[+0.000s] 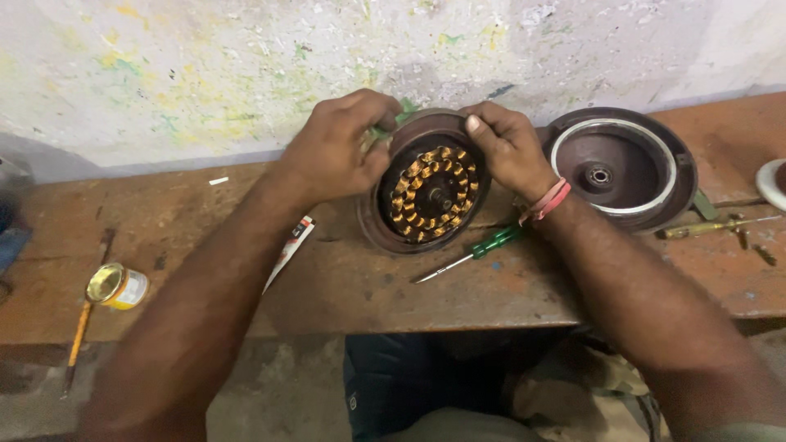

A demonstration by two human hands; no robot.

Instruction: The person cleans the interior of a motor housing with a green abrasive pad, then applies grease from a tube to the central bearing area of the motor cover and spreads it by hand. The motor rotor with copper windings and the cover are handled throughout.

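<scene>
A round brown fan motor housing (378,225) stands tilted toward me on the wooden bench, its ring of copper windings (432,194) showing. My left hand (336,151) grips its upper left rim, with a bit of green cloth or wire under the fingers. My right hand (506,146), a pink band on the wrist, holds the upper right rim. A green-handled screwdriver (475,250) lies on the bench just below the motor.
The other brown motor cover (622,168) with a white ring lies to the right. A yellow-handled screwdriver (711,228) and small screws sit far right. A small open tin (116,286) and a brush (78,336) are at the left. The bench (393,290) ends at a paint-spattered wall.
</scene>
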